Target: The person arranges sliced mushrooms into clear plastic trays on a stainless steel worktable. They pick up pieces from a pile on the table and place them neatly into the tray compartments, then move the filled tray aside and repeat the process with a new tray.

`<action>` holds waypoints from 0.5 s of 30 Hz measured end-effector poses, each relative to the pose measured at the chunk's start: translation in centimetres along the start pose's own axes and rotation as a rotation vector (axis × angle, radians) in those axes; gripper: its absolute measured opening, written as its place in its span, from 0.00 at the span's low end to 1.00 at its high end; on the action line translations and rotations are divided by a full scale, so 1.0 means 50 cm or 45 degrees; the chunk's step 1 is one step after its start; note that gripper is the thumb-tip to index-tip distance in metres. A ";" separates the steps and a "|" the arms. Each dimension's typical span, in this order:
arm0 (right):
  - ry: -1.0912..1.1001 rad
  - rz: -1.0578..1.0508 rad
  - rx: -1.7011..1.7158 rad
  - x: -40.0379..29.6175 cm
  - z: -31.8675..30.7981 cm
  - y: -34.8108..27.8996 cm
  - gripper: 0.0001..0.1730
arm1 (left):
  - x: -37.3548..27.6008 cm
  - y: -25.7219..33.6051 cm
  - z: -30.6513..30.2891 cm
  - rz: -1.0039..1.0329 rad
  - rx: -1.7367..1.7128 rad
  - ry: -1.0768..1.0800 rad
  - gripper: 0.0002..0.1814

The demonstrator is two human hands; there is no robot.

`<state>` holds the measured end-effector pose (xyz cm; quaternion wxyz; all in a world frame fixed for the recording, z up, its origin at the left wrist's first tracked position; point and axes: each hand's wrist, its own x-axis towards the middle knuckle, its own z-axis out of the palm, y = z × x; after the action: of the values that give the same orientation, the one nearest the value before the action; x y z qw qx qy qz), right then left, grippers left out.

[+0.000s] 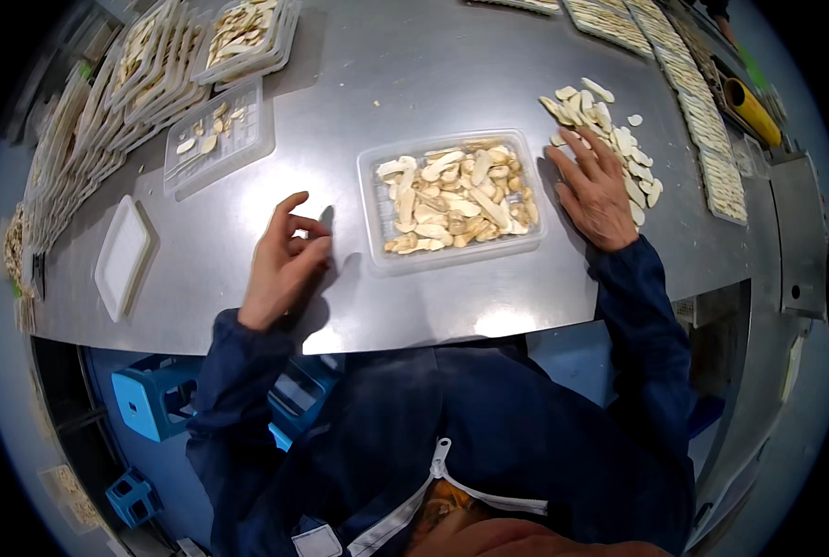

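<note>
A clear plastic tray (367, 209) stands before me on the steel table, holding pale and light-brown mushroom slices (456, 198). To its left, my left hand (289, 261) hovers with curled fingers and nothing visible in them. My right hand (595, 188) is spread at the tray's right, its fingertips at the edge of a loose pile of pale slices (630, 150). Whether it touches them cannot be told. The palm side of the right hand is hidden.
Stacked trays of slices (156, 63) fill the back left. Nearer are a tray with few pieces (236, 150) and a small white tray (123, 257). Trays of neatly lined slices (721, 184) run along the right. Blue stools (139, 404) stand below the steel table (421, 313).
</note>
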<state>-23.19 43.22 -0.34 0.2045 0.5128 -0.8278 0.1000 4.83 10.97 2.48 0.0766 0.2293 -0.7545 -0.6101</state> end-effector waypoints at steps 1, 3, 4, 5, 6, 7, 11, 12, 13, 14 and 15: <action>0.002 -0.038 0.006 0.013 0.009 0.006 0.25 | 0.014 0.008 0.029 0.008 -0.037 -0.033 0.37; -0.001 -0.091 -0.002 0.028 0.017 0.021 0.22 | 0.043 0.009 0.073 0.043 -0.115 -0.035 0.39; -0.005 -0.103 -0.013 0.034 0.025 0.033 0.22 | 0.057 0.009 0.088 0.039 -0.084 -0.028 0.39; -0.010 -0.116 -0.023 0.041 0.034 0.046 0.21 | 0.071 0.010 0.100 0.035 -0.052 -0.019 0.39; 0.016 -0.111 -0.028 0.045 0.045 0.063 0.20 | 0.084 0.009 0.105 0.035 -0.076 -0.027 0.38; 0.021 -0.097 -0.058 0.051 0.053 0.080 0.21 | 0.092 0.006 0.105 0.034 -0.103 -0.026 0.38; 0.030 -0.023 -0.172 0.053 0.071 0.159 0.20 | 0.124 -0.003 0.103 0.075 -0.139 -0.023 0.36; 0.074 -0.002 -0.145 0.061 0.062 0.163 0.20 | 0.133 0.002 0.101 0.089 -0.123 0.016 0.35; 0.118 0.019 -0.117 0.071 0.057 0.164 0.21 | 0.143 0.004 0.097 0.142 -0.097 0.051 0.34; 0.189 0.045 -0.085 0.074 0.053 0.156 0.20 | 0.154 0.002 0.091 0.196 -0.071 0.085 0.34; 0.268 0.071 -0.044 0.083 0.042 0.128 0.20 | 0.165 0.002 0.084 0.249 -0.035 0.124 0.34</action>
<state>-30.97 41.98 -0.09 0.2962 0.4727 -0.8172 0.1446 -4.17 11.07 0.22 0.1757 0.1827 -0.7603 -0.5981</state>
